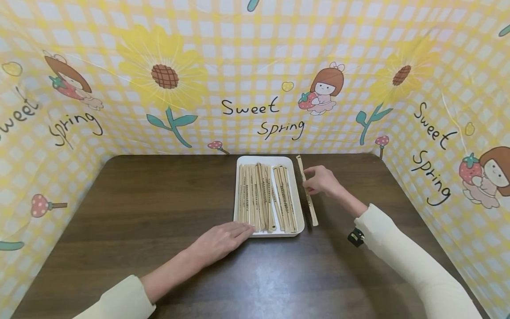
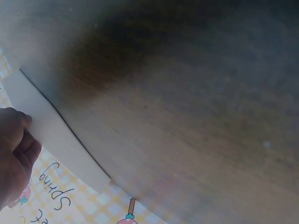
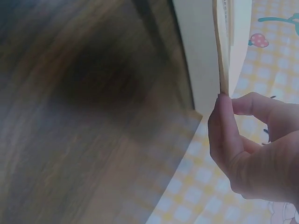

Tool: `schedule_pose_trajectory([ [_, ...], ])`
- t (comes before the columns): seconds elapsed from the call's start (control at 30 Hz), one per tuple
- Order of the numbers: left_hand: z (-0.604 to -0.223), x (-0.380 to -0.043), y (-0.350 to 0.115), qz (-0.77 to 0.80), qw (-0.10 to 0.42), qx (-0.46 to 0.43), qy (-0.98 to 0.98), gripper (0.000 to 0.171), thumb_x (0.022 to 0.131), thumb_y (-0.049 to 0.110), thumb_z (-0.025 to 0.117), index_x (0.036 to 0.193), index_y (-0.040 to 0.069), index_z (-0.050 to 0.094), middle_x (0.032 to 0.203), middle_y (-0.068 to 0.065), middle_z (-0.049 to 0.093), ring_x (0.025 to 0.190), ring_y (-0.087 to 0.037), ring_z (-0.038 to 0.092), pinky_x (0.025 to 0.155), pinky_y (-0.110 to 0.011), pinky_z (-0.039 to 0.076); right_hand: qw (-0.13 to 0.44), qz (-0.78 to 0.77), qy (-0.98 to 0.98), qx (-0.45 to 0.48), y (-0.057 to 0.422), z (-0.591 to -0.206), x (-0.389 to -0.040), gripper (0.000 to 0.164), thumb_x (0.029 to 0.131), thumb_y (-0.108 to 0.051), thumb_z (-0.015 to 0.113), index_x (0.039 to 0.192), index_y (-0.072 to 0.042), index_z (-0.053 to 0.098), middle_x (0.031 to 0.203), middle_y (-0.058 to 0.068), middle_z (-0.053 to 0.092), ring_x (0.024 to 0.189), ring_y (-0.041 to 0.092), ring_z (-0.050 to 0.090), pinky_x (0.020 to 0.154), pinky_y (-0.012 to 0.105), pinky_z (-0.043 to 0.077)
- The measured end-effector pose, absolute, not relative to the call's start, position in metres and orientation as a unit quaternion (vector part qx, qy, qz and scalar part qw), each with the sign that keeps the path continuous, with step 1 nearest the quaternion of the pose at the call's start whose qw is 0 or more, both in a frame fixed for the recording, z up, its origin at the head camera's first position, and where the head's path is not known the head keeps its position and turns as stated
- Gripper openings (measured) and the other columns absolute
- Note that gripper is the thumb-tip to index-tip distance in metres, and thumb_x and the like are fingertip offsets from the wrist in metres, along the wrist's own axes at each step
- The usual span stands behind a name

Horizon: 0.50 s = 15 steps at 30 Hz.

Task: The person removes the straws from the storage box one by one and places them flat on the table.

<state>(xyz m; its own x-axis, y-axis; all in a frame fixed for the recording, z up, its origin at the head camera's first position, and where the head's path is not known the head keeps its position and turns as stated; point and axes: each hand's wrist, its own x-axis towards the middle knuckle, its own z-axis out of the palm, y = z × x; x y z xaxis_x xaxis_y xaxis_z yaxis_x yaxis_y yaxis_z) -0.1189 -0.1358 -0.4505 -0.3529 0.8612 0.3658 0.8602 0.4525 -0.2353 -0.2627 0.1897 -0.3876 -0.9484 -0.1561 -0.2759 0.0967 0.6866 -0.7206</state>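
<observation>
Tray [image 1: 279,235] white. Wrapped sticks [image 1: 255,195] tan, dark print along them; loose stick [image 1: 311,209] same tan. Desk [image 1: 159,199] dark brown, wood grain. Backdrop [image 1: 239,53] yellow-and-white check: yellow sunflowers [image 1: 163,44], brown centres [image 1: 164,76], green leaves [image 1: 171,123], pinkish-red strawberries [image 1: 306,101], black lettering [image 1: 250,107]. Sleeves [image 1: 123,299] cream. Wrist device [image 1: 356,238] looks black, too small to be sure.

White tray [image 1: 264,158] near the table's [image 1: 159,199] back edge, tan paper-wrapped sticks [image 1: 255,190] lying lengthwise in it, two bunches. One loose stick [image 1: 312,212]'s pinched, slightly aslant, just outside the tray's right edge.
</observation>
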Motion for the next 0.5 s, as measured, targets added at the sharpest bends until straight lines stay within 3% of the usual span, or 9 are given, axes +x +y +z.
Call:
schedule_pose_trajectory([
  [0.17, -0.453, -0.12, -0.136, 0.005, 0.229, -0.524, -0.82, 0.041, 0.086, 0.0, 0.063, 0.127, -0.003, 0.064, 0.124, -0.012, 0.067, 0.112, -0.022, 0.065, 0.096, -0.033, 0.052, 0.152, -0.386, 0.91, -0.002, 0.202, -0.396, -0.264, 0.055, 0.085, 0.0, 0.062, 0.14, 0.003, 0.053, 0.08, 0.013, 0.069, 0.063, 0.016, 0.068, 0.067, 0.031, 0.061],
  [0.5, -0.452, -0.12, -0.136, 0.002, 0.227, -0.524, -0.821, 0.042, 0.086, -0.001, 0.066, 0.128, -0.003, 0.063, 0.125, -0.013, 0.067, 0.112, -0.022, 0.065, 0.097, -0.034, 0.052, 0.163, -0.377, 0.912, 0.015, 0.225, -0.412, -0.258, 0.053, 0.087, 0.0, 0.063, 0.139, 0.006, 0.052, 0.077, 0.013, 0.067, 0.064, 0.016, 0.066, 0.065, 0.031, 0.061],
])
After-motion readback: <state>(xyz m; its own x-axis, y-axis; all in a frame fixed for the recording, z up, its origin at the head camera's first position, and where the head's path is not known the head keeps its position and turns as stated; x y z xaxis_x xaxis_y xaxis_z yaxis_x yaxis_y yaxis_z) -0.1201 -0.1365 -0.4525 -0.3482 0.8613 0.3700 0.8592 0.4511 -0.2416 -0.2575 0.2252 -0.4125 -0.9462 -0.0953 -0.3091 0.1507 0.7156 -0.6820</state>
